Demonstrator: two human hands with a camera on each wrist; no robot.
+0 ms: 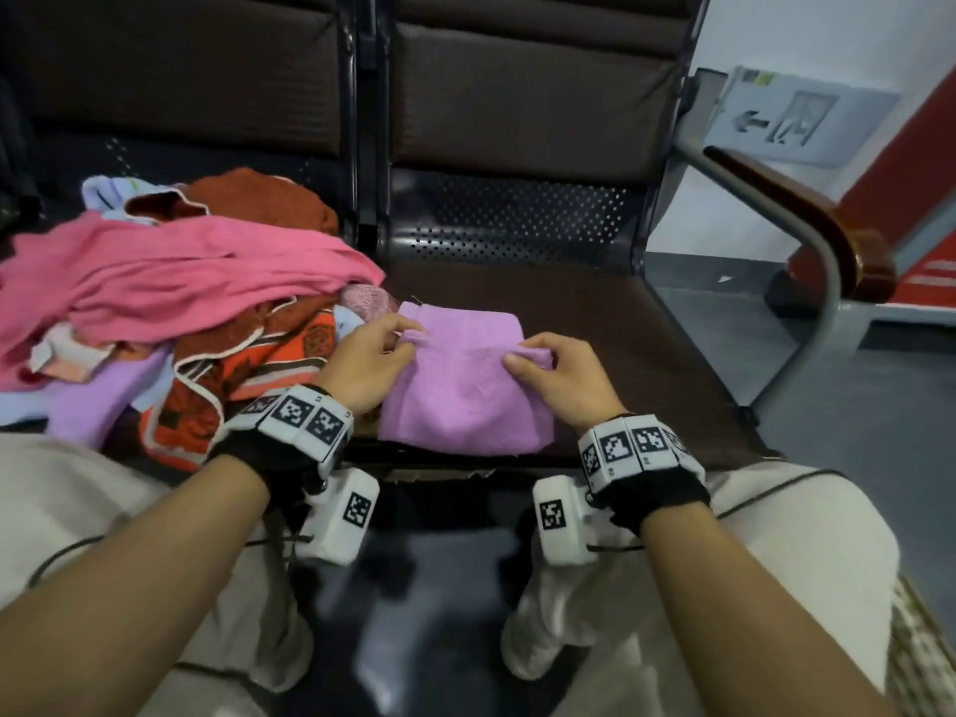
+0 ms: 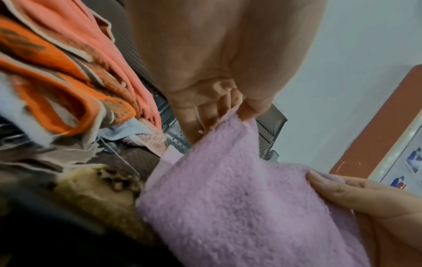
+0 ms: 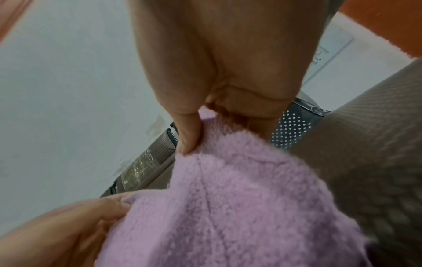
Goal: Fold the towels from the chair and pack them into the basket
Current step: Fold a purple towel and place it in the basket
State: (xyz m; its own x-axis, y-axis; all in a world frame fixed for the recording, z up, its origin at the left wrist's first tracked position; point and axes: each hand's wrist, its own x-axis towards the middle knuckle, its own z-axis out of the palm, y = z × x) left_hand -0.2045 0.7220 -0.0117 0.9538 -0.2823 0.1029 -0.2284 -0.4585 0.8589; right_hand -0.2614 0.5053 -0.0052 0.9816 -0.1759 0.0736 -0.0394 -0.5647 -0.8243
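A small lilac towel [image 1: 465,385] lies on the right chair seat [image 1: 610,344], its near edge hanging over the seat front. My left hand [image 1: 372,359] pinches a raised fold at the towel's left side; my right hand [image 1: 558,375] pinches another fold at its right side. In the left wrist view, fingers [image 2: 248,110] clamp the lilac towel [image 2: 239,198] edge. The right wrist view shows a thumb [image 3: 189,139] pressed on the lilac towel [image 3: 239,207]. A heap of unfolded towels [image 1: 170,307], pink, rust, orange-patterned and lilac, covers the left seat. No basket is in view.
Dark chair backrests [image 1: 517,95] rise behind the seats. A metal armrest with a wooden top [image 1: 807,219] bounds the right seat. Grey floor [image 1: 853,406] lies to the right. My knees in light trousers [image 1: 765,535] are close to the seat front.
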